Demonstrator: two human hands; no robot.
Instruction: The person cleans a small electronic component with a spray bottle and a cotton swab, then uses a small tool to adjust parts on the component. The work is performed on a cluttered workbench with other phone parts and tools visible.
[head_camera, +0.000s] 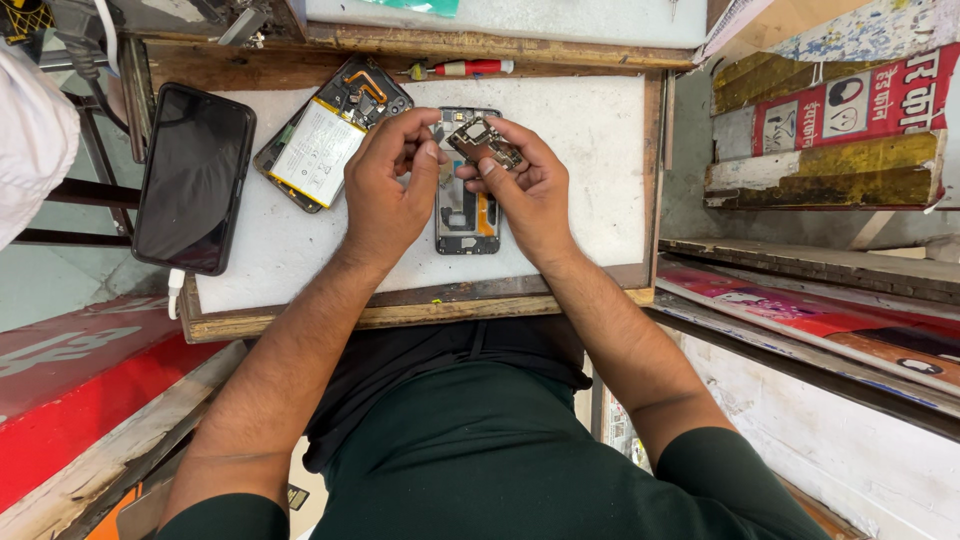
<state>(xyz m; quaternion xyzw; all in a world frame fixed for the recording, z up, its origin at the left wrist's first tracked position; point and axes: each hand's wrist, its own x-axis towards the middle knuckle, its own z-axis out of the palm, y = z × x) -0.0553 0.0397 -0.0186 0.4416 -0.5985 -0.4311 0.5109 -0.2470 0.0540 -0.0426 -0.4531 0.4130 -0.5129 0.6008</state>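
Both my hands meet over an opened phone frame (466, 218) lying on the white worktop (590, 150). My right hand (528, 195) pinches a small brown circuit board (484, 143) above the frame's top end. My left hand (388, 185) has its fingers curled, thumb and forefinger touching the board's left edge. The frame's lower half shows an orange flex strip; its upper half is hidden by my fingers.
A second opened phone with a white battery (325, 150) lies left of my hands. A black phone (193, 178) rests screen-up at the far left edge. A red-handled screwdriver (470, 68) lies on the wooden ledge behind. Painted boards are stacked at right.
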